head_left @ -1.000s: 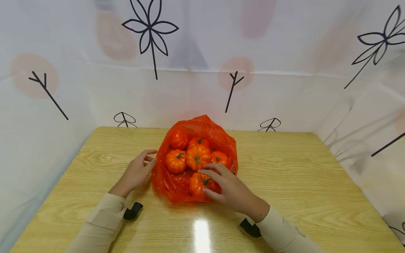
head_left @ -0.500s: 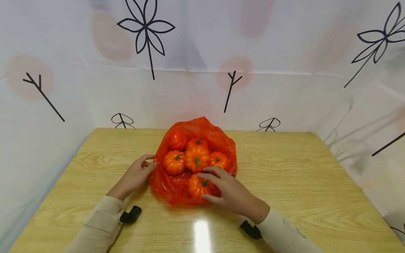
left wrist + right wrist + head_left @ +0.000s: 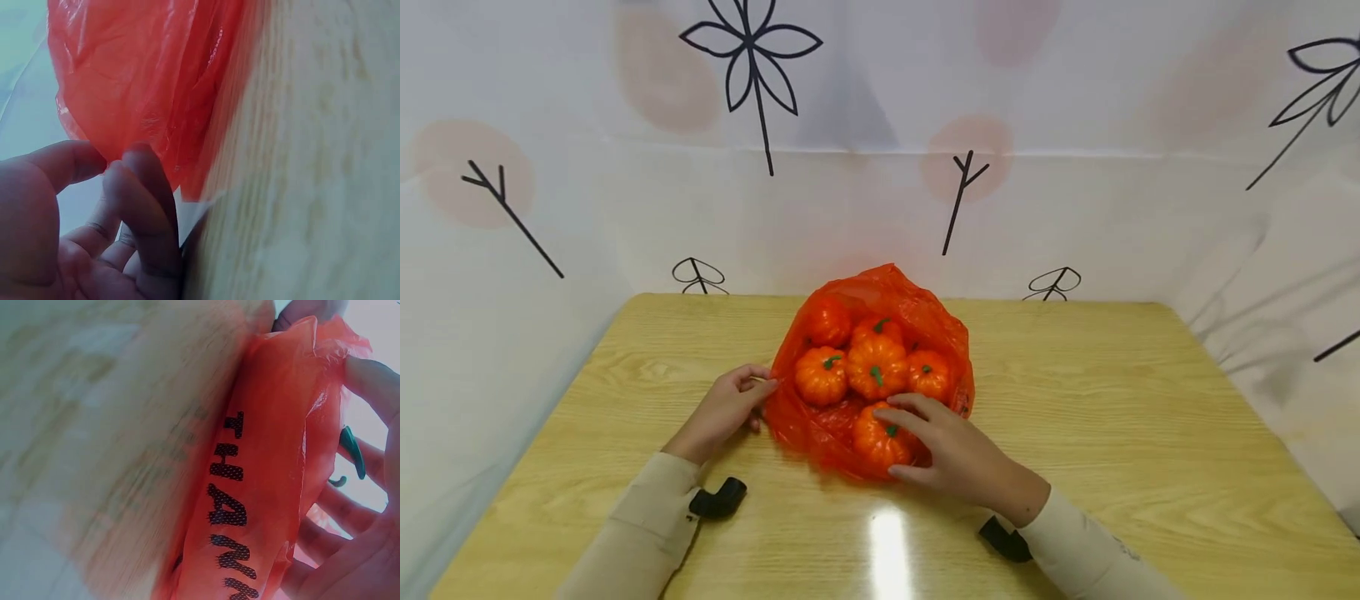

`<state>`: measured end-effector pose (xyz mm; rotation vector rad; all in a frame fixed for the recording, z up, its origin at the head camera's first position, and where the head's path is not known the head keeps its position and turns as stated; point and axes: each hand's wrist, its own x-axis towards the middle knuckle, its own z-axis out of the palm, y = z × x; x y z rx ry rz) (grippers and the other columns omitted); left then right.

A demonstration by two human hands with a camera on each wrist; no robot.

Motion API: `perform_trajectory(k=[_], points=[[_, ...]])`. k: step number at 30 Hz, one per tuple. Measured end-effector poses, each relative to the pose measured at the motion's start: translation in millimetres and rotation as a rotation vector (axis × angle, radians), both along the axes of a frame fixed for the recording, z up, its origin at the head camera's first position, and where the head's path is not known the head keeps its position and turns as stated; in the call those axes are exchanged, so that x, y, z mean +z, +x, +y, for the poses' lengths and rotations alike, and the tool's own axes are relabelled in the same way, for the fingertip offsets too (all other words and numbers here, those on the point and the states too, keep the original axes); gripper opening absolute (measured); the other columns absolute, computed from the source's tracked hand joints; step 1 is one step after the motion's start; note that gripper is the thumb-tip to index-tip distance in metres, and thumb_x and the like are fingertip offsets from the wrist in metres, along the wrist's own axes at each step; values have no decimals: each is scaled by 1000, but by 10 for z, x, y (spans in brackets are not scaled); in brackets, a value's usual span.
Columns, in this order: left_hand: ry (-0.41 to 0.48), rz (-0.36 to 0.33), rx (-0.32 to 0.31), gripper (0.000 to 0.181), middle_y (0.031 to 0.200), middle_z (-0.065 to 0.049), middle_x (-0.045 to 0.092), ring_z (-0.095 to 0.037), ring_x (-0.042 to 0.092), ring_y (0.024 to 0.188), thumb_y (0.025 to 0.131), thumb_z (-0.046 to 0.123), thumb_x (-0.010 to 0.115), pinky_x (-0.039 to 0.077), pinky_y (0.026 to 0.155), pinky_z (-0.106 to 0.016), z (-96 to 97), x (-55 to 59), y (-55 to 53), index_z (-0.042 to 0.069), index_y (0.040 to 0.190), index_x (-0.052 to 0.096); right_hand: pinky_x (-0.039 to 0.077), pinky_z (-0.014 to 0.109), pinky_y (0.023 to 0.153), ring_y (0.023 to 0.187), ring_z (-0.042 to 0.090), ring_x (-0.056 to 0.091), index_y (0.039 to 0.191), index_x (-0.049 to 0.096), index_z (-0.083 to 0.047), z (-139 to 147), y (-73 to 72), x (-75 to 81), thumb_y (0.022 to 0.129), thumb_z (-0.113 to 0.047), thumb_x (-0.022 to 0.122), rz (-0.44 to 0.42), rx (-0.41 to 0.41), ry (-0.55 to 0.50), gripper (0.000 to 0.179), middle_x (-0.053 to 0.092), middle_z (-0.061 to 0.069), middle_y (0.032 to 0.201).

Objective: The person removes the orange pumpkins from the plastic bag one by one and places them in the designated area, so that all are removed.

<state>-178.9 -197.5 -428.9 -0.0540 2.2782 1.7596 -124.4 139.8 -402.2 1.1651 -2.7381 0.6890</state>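
A red plastic bag (image 3: pixel 925 312) lies with its mouth spread, holding several small orange pumpkins (image 3: pixel 877 367) with green stems. In the left wrist view, my left hand (image 3: pixel 119 237) pinches the bag's edge between thumb and fingertips. On the bag's near right side, my right hand (image 3: pixel 958 450) reaches over the nearest pumpkin (image 3: pixel 876 437), its fingers spread and gently curved. From the right wrist view, the right thumb touches the bag's rim and a green stem (image 3: pixel 353 453) shows by the fingers. Black lettering (image 3: pixel 228 506) runs along the bag's side.
The bag stands on a light wood-grain table (image 3: pixel 1075 400). A white cloth (image 3: pixel 865 225) with plant drawings hangs behind and at the sides. Black curved pieces (image 3: pixel 718 498) show beneath both wrists.
My left fingers and thumb have closed onto the bag's edge. My right hand stays over the nearest pumpkin with little movement. The head view has shifted slightly.
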Motion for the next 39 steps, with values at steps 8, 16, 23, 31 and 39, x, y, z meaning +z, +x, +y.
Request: perform_trajectory(k=[8,16,23,31,39], points=[[32,-5,7,32,70,2,60,-12,58,59,99,24,64,54,55,-24,-14,-29,-18,1,118,54,53,45,101,124,28,58,145,50,-24,9,0,-12,81,-38,84,7,8,14,74,52,9,141],[39,11,-6,26,73,2,60,-13,59,60,98,24,66,53,54,-23,-25,-69,-17,5,111,54,53,45,101,125,27,58,146,49,-24,30,6,-33,81,-38,84,11,10,18,76,52,9,142],[37,27,-16,23,73,3,59,-12,58,59,98,24,66,52,53,-22,-29,-81,-22,6,107,54,53,45,101,124,26,59,147,49,-25,53,-16,5,82,-43,82,32,8,48,75,54,7,142],[40,39,-21,26,72,2,59,-12,58,59,100,23,63,52,53,-24,-34,-62,-16,1,111,54,52,47,102,126,28,59,146,49,-28,98,-21,90,83,-45,80,29,-1,54,73,54,7,142],[52,41,-19,26,71,2,59,-12,57,59,101,24,61,53,54,-24,-47,-76,-30,1,111,54,53,46,100,126,27,59,147,49,-28,133,-15,182,82,-44,81,45,8,29,74,54,6,143]])
